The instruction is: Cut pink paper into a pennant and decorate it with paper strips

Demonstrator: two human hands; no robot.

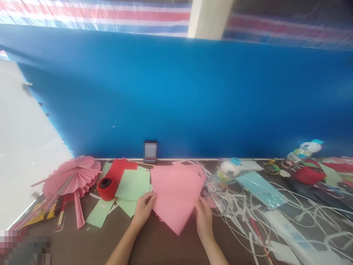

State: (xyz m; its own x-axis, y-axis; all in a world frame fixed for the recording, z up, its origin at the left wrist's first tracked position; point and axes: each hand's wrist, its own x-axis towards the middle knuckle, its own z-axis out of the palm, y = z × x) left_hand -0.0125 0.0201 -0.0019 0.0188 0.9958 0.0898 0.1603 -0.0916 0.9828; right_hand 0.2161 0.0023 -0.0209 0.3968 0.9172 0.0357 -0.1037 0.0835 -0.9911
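Passage was open over the bare brown tabletop (165, 252) between the left hand (144, 208) and right hand (204, 216), below the pink paper sheet (178, 198). Loose white paper strips (237, 207) obstructed the right; a round red roll (105, 192) and pleated pink paper fan (73, 176), the left. An upright blue panel (176, 92) closed the rear.

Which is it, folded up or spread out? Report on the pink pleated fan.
Spread out: the pink pleated fan shows pleats radiating to a wide, scalloped edge.
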